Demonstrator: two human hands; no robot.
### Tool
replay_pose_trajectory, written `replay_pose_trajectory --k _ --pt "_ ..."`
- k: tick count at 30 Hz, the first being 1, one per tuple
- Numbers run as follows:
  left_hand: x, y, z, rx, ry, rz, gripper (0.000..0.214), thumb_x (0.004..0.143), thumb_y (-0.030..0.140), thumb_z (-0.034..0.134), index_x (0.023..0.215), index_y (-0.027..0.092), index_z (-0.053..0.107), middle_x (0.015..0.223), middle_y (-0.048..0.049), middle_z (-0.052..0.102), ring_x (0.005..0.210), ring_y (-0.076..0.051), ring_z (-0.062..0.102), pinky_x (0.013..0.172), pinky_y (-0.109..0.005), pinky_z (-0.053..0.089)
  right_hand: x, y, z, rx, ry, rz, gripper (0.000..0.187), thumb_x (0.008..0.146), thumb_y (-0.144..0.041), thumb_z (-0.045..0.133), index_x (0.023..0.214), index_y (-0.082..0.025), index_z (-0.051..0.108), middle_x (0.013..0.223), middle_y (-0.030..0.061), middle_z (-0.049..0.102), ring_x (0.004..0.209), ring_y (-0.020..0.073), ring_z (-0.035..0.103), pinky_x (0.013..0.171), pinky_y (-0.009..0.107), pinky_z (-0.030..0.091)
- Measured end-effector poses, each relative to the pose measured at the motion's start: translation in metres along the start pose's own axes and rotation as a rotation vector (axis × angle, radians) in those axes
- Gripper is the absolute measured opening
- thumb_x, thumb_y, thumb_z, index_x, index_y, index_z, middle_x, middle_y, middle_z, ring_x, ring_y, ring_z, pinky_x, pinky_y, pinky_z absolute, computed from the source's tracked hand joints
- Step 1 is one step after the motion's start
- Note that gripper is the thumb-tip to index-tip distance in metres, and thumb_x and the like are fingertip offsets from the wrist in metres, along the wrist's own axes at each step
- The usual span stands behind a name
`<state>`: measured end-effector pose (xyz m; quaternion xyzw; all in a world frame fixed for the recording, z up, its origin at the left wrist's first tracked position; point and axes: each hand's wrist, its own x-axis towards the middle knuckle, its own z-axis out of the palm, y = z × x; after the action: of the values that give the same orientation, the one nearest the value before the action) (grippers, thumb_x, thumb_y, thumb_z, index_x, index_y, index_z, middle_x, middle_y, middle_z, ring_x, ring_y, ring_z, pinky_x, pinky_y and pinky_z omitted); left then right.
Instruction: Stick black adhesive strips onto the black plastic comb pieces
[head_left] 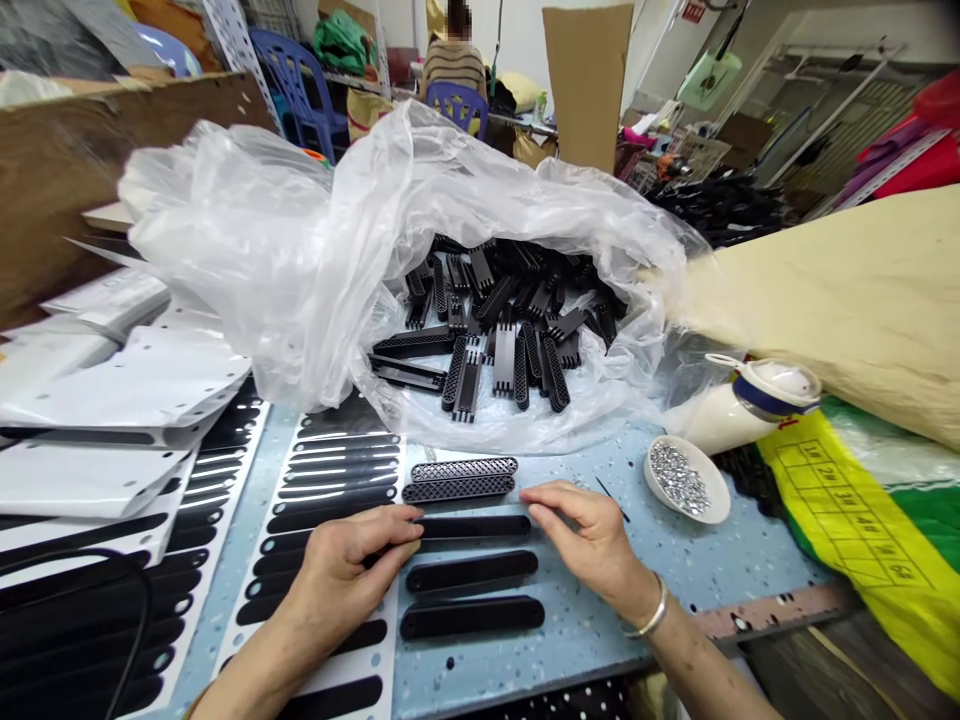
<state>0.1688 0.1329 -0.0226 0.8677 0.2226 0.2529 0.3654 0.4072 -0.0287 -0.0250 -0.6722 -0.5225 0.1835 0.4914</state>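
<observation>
My left hand [356,565] pinches the left end of a smooth-topped black plastic bar [476,527] lying flat on the table. Close to that bar's right end is my right hand [592,545], thumb and forefinger slightly apart; whether they touch the bar I cannot tell. Two more smooth black bars, a middle one [472,571] and a lower one [472,618], lie parallel in front. Just behind my fingers, two bars with lattice faces up [459,487] rest side by side. Under my left forearm is a sheet of black adhesive strips [330,480].
Behind, an open clear plastic bag [300,250] spills many black bars [504,355]. A white bowl of small metal pieces [686,480] stands right, beside a white lidded mug [750,405]. White papers [112,380] and another strip sheet [217,470] lie left. A person [454,65] sits beyond.
</observation>
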Motion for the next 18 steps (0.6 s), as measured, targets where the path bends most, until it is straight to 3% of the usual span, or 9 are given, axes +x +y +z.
replay_pose_trajectory --k 3,8,13,18 --pt "-0.001 -0.001 0.0 0.007 -0.007 -0.009 0.016 0.083 0.021 0.063 0.084 0.022 0.078 0.092 -0.0031 0.08 0.083 -0.019 0.077 0.078 -0.026 0.062 -0.006 0.001 -0.006 -0.023 0.041 0.056 0.015 0.086 -0.017 0.06 0.088 -0.017 0.075 0.077 0.0064 0.072 0.068 0.0172 0.068 0.062 0.03 0.057" --pt "0.0 -0.002 0.001 0.012 -0.014 -0.022 0.016 0.084 0.023 0.063 0.084 0.023 0.078 0.092 -0.0029 0.08 0.083 -0.02 0.077 0.078 -0.027 0.063 -0.011 0.003 0.004 0.083 -0.009 0.164 0.021 0.074 -0.021 0.071 0.095 -0.015 0.072 0.081 0.0069 0.068 0.061 0.0151 0.064 0.047 0.025 0.051" --pt "0.0 -0.002 0.001 0.007 -0.014 -0.015 0.014 0.084 0.025 0.064 0.083 0.024 0.078 0.092 -0.0031 0.08 0.083 -0.021 0.077 0.077 -0.027 0.063 -0.004 0.004 0.013 0.064 -0.05 0.248 0.027 0.063 -0.024 0.082 0.087 -0.017 0.071 0.069 0.0013 0.063 0.053 0.0119 0.056 0.044 0.023 0.046" --pt "-0.001 -0.003 0.001 0.003 -0.018 -0.015 0.013 0.084 0.024 0.064 0.085 0.024 0.078 0.094 -0.0026 0.08 0.084 -0.02 0.076 0.079 -0.026 0.062 0.003 0.007 0.012 0.055 -0.092 0.267 0.023 0.062 -0.027 0.084 0.077 -0.018 0.069 0.063 -0.002 0.059 0.049 0.0097 0.051 0.042 0.021 0.043"
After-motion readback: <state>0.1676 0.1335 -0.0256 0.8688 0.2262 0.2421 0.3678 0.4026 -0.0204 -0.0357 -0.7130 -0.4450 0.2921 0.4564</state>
